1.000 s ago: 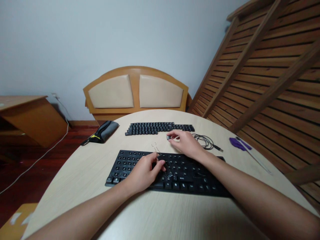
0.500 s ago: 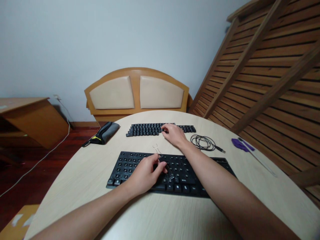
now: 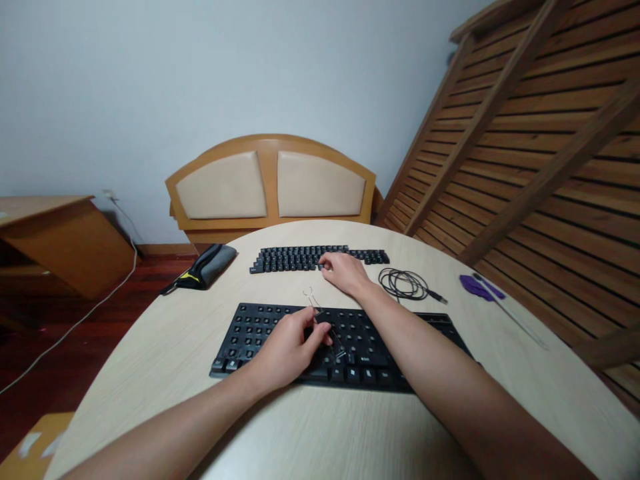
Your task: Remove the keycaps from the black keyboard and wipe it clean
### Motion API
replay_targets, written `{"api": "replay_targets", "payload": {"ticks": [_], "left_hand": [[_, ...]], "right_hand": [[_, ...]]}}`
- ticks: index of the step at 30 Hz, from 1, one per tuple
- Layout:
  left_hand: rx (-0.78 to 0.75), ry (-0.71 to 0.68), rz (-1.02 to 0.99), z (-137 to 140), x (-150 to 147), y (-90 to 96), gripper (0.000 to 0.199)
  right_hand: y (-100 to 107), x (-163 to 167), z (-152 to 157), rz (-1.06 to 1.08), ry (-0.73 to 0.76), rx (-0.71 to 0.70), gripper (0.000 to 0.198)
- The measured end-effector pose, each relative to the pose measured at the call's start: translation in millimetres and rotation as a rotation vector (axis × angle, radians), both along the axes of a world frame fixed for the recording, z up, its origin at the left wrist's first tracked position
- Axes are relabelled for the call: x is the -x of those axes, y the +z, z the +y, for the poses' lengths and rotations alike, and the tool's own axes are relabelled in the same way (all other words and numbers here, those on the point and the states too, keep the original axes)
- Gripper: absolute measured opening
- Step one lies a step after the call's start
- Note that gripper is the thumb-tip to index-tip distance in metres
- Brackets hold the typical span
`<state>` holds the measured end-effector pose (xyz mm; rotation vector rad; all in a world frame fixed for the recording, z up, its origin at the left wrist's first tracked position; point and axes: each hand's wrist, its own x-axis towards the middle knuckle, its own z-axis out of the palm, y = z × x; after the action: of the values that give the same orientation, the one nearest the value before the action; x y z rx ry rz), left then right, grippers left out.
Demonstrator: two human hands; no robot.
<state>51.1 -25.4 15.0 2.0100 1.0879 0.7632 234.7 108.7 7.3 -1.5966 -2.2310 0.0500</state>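
Observation:
My left hand is closed around a wire keycap puller and rests over the black keyboard. The puller's bent wire ends stick out beyond my fingers. Many of the keyboard's keys are off, leaving bare sockets; some caps remain along the near edge. Farther back, loose black keycaps lie in neat rows on the table. At the near edge of those rows, my right hand pinches a black keycap, partly hidden by the fingertips.
A coiled black USB cable lies right of the keycap rows. Farther right, a thin brush rests across a purple cloth. A dark grey pouch sits at the left edge of the round table.
My right hand has shifted slightly nearer, to the front row of loose keycaps. My left hand stays in place with the puller. The whole view has drifted a little.

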Motion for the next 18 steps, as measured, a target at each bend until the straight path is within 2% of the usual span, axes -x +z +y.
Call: {"api": "replay_targets", "payload": {"ticks": [18], "left_hand": [[0.013,-0.007,-0.032,-0.3,-1.8,3.0,0.023]], "right_hand": [[-1.5,4.1,1.0,0.018,0.001,-0.001,0.023]]}}
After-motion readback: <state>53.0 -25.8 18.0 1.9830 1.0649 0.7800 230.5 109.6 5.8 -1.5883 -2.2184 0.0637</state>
